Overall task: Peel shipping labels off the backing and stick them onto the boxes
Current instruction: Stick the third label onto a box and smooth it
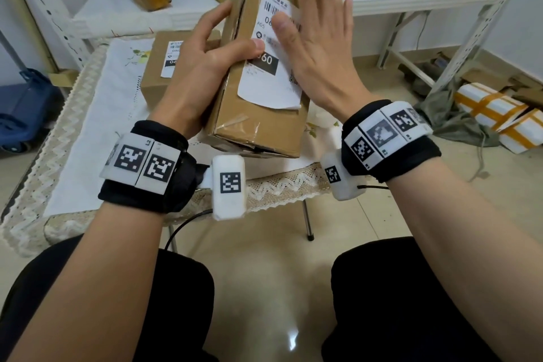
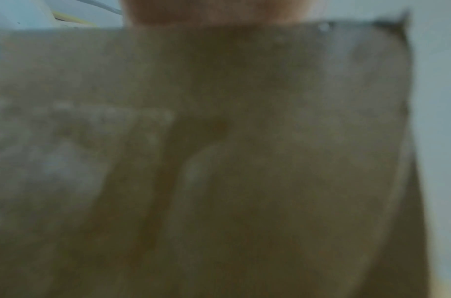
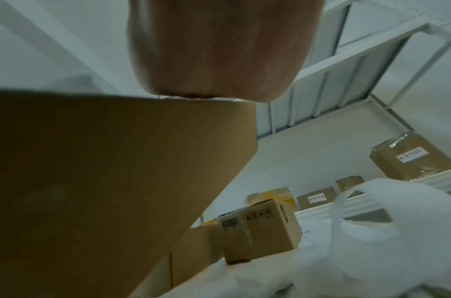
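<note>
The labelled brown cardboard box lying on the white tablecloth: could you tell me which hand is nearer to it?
Left. The left hand sits just right of that box; the right hand lies farther right, beyond the held box.

The held box (image 1: pixel 258 97) is filling the air above the table's near edge (image 1: pixel 282 188), blocking the way between both hands. A second box (image 1: pixel 164 67) is sitting mid-table behind it. Bare cloth (image 1: pixel 97 138) is lying open along the left edge.
</note>
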### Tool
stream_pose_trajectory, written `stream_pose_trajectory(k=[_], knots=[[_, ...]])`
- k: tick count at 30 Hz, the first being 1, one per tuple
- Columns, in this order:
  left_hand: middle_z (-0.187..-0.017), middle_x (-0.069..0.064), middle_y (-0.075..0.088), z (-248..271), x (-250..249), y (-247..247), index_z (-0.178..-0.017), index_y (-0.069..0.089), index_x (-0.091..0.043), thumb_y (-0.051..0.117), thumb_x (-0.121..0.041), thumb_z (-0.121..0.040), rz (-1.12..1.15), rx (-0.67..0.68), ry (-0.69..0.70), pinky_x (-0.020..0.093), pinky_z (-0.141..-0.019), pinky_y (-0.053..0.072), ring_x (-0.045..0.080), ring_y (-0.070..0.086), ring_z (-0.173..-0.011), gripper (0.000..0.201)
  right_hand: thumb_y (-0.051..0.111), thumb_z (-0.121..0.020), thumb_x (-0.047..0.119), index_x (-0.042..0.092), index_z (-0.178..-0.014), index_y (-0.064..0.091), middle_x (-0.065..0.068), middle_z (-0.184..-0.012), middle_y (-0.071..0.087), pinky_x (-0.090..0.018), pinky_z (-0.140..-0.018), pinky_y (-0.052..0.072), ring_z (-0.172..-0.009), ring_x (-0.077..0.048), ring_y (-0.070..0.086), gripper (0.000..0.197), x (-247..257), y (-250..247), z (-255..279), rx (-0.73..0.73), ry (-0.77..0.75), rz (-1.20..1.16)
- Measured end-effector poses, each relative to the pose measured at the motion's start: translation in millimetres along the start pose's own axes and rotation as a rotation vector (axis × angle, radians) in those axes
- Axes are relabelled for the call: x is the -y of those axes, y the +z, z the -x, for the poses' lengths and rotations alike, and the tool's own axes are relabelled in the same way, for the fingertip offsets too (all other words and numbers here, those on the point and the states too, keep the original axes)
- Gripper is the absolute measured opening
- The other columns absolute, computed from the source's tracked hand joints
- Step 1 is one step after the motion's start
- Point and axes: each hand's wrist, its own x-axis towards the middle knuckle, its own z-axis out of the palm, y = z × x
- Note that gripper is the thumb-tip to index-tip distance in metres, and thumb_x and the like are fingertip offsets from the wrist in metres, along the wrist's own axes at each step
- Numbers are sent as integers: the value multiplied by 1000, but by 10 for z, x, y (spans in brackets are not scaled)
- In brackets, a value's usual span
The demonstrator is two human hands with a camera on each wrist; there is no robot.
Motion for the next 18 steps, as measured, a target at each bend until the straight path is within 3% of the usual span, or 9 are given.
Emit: stream_pose_trajectory(k=[4, 13, 18], knots=[[-127, 6, 68, 30, 6, 57, -153, 43, -27, 77, -21, -88, -55, -14, 46, 20, -76, 57, 10, 75, -97, 74, 23, -103, 61, 10, -164, 9, -15, -173, 0, -58, -125, -9, -159, -34, -6, 81, -31, 39, 26, -8, 9, 20], [-129, 4, 67, 52, 13, 57, -151, 45, -32, 80, -29, -80, -64, 39, 68, 24, -82, 58, 13, 71, -109, 79, 24, -104, 57, 12, -164, 14, -13, -173, 5, -55, -126, -7, -159, -32, -4, 76, -137, -55, -89, -60, 111, 29], [-130, 1, 64, 64, 7, 86, -151, 45, -36, 80, -32, -75, -101, 56, 81, 20, -81, 57, 3, 69, -108, 83, 22, -103, 63, 11, -164, 13, -12, -172, 7, -59, -126, 1, -160, -30, 2, 81, -205, -51, -80, -89, 152, -7]])
